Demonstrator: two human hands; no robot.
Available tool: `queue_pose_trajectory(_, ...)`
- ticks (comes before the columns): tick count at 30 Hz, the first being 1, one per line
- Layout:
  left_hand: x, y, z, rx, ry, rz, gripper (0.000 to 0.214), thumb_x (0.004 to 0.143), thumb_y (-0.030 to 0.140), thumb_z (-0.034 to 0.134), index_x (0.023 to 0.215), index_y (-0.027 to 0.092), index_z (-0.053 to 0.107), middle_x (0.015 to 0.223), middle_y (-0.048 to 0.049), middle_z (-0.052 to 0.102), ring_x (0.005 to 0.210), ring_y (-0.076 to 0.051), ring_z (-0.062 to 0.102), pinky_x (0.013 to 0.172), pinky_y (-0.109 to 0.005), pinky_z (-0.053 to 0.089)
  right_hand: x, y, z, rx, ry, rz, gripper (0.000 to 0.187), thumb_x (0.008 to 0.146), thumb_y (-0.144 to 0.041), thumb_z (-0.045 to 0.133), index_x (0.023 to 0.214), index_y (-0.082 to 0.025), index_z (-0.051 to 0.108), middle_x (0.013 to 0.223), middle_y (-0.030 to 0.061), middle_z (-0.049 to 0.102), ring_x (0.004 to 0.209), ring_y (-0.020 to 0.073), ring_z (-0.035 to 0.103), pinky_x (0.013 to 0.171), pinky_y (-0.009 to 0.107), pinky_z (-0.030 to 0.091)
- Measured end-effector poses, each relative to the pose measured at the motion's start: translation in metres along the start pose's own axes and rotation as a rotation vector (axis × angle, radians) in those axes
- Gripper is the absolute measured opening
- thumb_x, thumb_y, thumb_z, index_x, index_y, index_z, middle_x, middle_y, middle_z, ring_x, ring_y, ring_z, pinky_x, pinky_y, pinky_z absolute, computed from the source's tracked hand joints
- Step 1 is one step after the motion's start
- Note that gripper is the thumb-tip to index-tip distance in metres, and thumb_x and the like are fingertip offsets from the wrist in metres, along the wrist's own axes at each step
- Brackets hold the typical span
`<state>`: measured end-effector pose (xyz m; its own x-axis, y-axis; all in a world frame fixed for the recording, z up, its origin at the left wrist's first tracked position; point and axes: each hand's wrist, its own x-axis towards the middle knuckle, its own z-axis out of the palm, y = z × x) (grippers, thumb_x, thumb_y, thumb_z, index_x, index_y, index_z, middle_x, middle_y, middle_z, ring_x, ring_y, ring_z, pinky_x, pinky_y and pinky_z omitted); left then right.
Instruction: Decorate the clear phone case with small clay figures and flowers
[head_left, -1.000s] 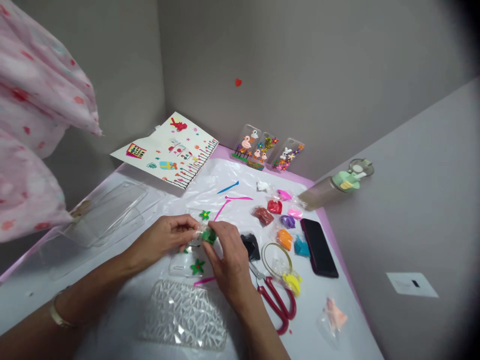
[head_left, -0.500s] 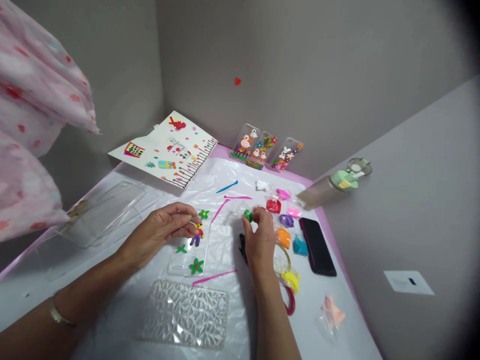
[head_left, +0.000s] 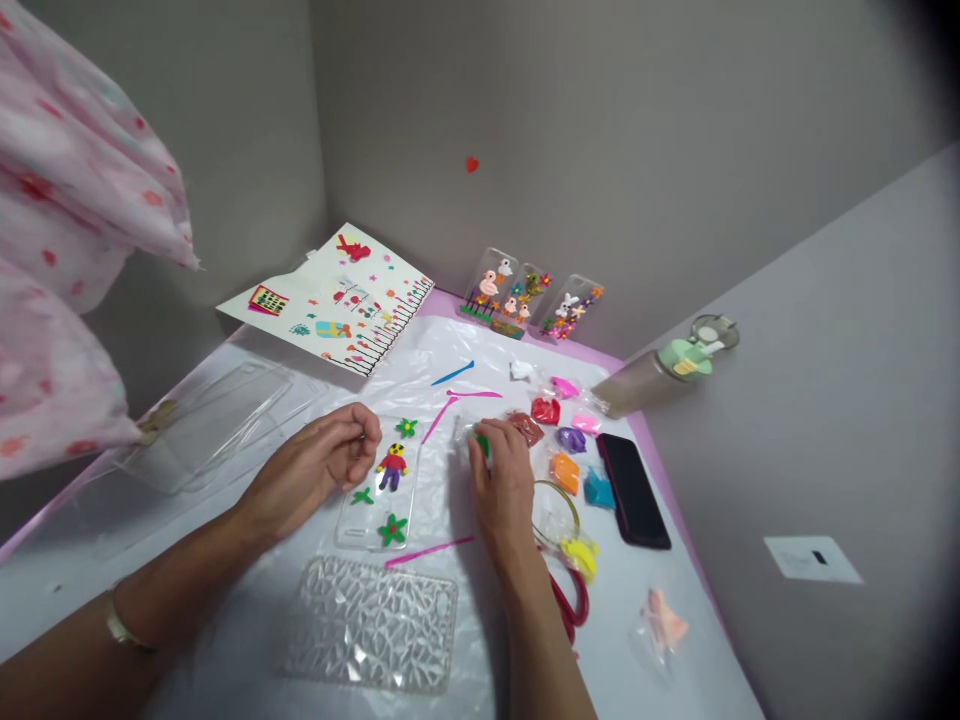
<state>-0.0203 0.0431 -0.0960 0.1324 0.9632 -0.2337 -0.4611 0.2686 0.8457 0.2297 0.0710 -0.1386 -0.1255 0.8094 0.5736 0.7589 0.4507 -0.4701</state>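
My right hand pinches a small lump of green modelling clay in a clear wrapper between thumb and fingertips, holding it just above the white plastic sheet that covers the table, close to the row of coloured clay packets to its right. My left hand is curled with thumb and forefinger pressed together at the left edge of the clear phone case decorated with a little clay figure and green flowers; I cannot tell whether a scrap of clay sits between those fingertips, as nothing shows there. The case lies flat between my two hands, which keeps its decorated face up and within easy reach of both. A pink plastic sculpting stick lies just below it, and a textured clear phone case rests nearer to me. Red-handled scissors are partly hidden under my right forearm, beside a black smartphone. At the back, three finished decorated phone cases lean against the wall, standing so their fronts show, next to an open picture book.
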Motion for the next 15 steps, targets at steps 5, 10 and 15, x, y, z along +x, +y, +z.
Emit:
queue_pose_trajectory(5,0.001,0.002,0.001,0.025,0.010,-0.009,0.035,0.086,0.051,0.090,0.100,0.022,0.075,0.067,0.0078,0.061,0.043,-0.003,0.044,0.040,-0.014,0.033,-0.001,-0.021,-0.002,0.054,-0.006,-0.005,0.018,0.111,-0.023,0.053,0.115,-0.020,0.071,0.118,0.0114,0.074,0.113,0.0249,0.067,0.100,0.042,0.055)
queue_pose_trajectory(10,0.000,0.004,0.000,0.088,0.018,-0.016,0.055,0.072,0.068,0.095,0.075,0.020,0.070,0.052,0.0085,0.054,0.037,-0.004,0.035,0.036,-0.016,0.021,-0.001,-0.032,-0.002,0.109,-0.005,-0.045,0.017,0.111,-0.021,0.053,0.113,-0.021,0.070,0.112,0.0094,0.076,0.110,0.0238,0.068,0.100,0.040,0.055)
queue_pose_trajectory(15,0.000,0.003,-0.003,0.154,0.056,-0.009,0.055,0.073,0.070,0.093,0.068,0.018,0.073,0.044,0.0084,0.047,0.039,-0.003,0.026,0.040,-0.016,0.015,-0.001,-0.041,-0.003,0.142,-0.028,-0.087,0.017,0.111,-0.020,0.054,0.111,-0.021,0.071,0.106,0.0078,0.076,0.102,0.0225,0.069,0.095,0.038,0.055)
